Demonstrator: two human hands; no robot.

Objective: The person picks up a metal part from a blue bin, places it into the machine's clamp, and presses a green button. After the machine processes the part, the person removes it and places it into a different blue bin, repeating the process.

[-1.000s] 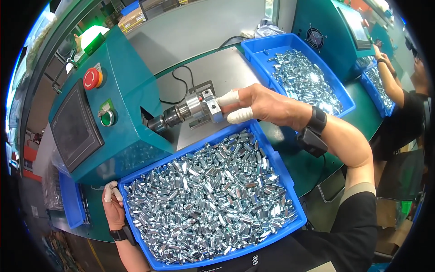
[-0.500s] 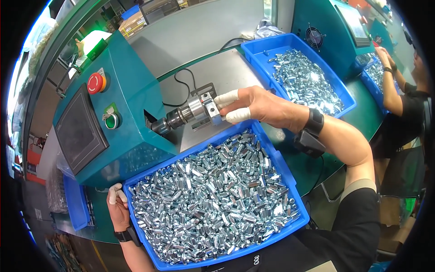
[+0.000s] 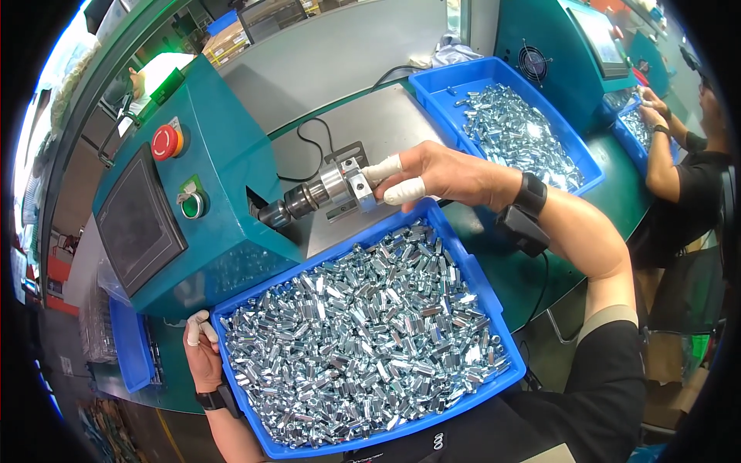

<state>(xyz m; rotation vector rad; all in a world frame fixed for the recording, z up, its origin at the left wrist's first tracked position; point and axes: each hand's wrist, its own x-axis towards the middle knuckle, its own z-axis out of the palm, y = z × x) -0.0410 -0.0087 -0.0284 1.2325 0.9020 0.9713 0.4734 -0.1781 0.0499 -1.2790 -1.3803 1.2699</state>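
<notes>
My right hand point(image 3: 444, 176), with white finger covers on thumb and finger, reaches from the right to the front of a metal clamping fixture point(image 3: 358, 185). Thumb and fingers close in at its face; whatever lies between them is hidden. Behind the fixture, a dark spindle point(image 3: 287, 210) runs into the green machine point(image 3: 224, 154). At lower left, my left hand point(image 3: 202, 356) rests against the outer corner of a blue tray point(image 3: 502, 328). Its covered fingers are loosely bent and apart, with nothing visible in them. Shiny hexagonal metal sleeves point(image 3: 363, 332) fill this tray.
Another blue tray point(image 3: 593, 166) of similar parts stands at back right. The machine carries a red stop button point(image 3: 166, 143), a green knob point(image 3: 191, 204) and a dark screen point(image 3: 140, 224). A black cable point(image 3: 301, 143) curls over the metal plate. A co-worker point(image 3: 668, 166) works at far right.
My right thumb and fingers have shifted slightly at the fixture, which stays put. My left hand keeps its place by the tray. The co-worker's forearms have moved lower.
</notes>
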